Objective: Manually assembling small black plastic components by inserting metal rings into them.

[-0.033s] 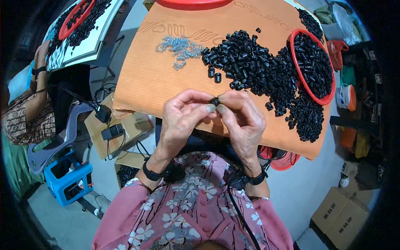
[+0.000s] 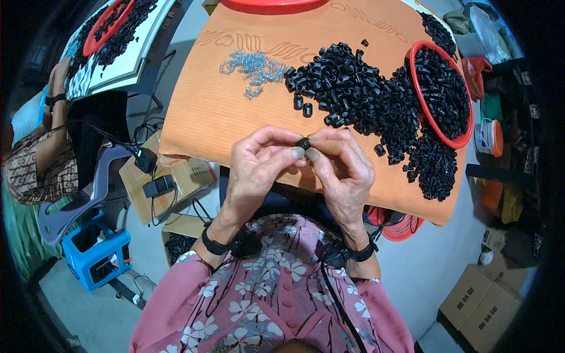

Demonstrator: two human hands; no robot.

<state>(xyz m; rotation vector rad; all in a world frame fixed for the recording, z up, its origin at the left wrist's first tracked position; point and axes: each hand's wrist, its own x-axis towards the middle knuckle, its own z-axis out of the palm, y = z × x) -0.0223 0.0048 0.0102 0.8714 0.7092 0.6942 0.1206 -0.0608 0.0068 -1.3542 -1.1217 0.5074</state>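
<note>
My left hand [image 2: 257,160] and my right hand [image 2: 343,160] meet above the near edge of the table. Between their thumbs and forefingers they pinch a small black plastic piece [image 2: 303,143], mostly covered by the fingertips. Beyond my left hand a little heap of shiny metal springs [image 2: 253,67] lies on the orange tablecloth [image 2: 197,112]. Past my right hand spreads a pile of short black plastic tubes [image 2: 347,85], a few of them lying apart. Farther right are smaller black parts [image 2: 434,167], beside a red-rimmed basket [image 2: 455,143] filled with black pieces.
Another red container [image 2: 268,6] stands at the table's far edge. At left, a person's arm [image 2: 57,106] reaches to a second table with black parts. Cardboard boxes [image 2: 191,170], a blue stool [image 2: 94,253] and cables are on the floor; more boxes [image 2: 482,303] stand lower right.
</note>
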